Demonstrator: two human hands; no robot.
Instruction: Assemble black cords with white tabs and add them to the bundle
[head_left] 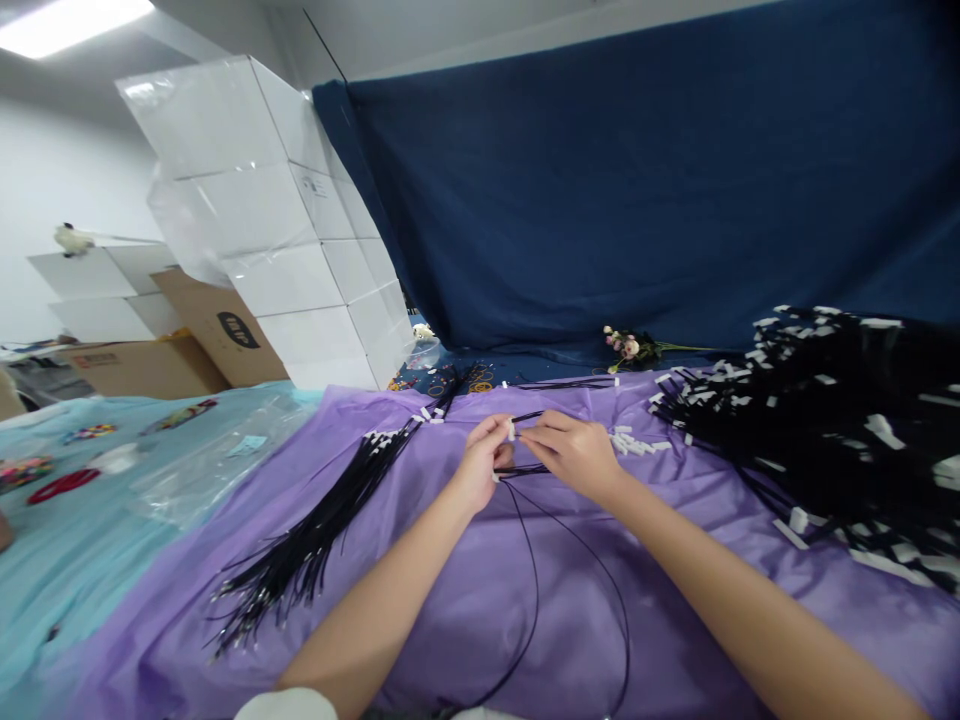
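Over the purple cloth, my left hand (486,462) pinches a black cord (534,560) by a small white tag (511,429). My right hand (574,450) is close beside it, its fingertips pressed together on the black strands at the tag. Loops of the cord hang below both hands toward the front edge. A second white piece shows under my left fingers. To the left lies a bundle of black cords (322,520) with white tags at its upper end. Several loose white tags (637,442) lie just right of my right hand.
A large heap of black cords with white tags (825,430) covers the right side. Flowers (626,345) lie at the back before a blue curtain (637,180). White boxes (300,300) are stacked at back left. A plastic bag (217,470) rests on the turquoise cloth (75,560).
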